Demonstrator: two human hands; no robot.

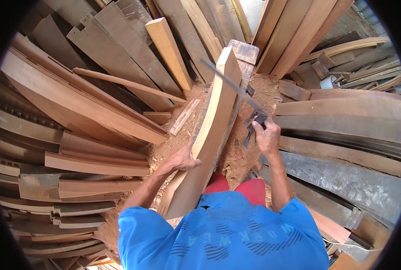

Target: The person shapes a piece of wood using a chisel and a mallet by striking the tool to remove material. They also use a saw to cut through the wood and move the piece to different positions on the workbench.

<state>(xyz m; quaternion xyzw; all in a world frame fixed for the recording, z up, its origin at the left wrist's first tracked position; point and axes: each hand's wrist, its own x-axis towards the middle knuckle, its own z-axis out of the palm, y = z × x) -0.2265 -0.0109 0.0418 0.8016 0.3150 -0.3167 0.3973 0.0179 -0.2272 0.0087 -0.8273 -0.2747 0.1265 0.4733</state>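
Note:
A thick, pale, slightly curved wooden plank [209,121] lies lengthwise in front of me, running from near my lap to the far end of a narrow worn bench [245,50]. My left hand [182,159] grips the plank's left edge toward its near end, thumb over the face; its other fingers are partly hidden. To the right of the plank, my right hand [267,134] is closed around the dark handle of a long, thin metal-bladed tool [229,83]. The blade slants up and left across the plank's far part. Whether it touches the wood, I cannot tell.
Sawdust and shavings [184,105] cover the floor around the bench, with a small offcut [184,117] on the left. Stacked planks [92,99] crowd the left, and more boards [340,130] lie on the right. Tall boards [295,36] lean at the back.

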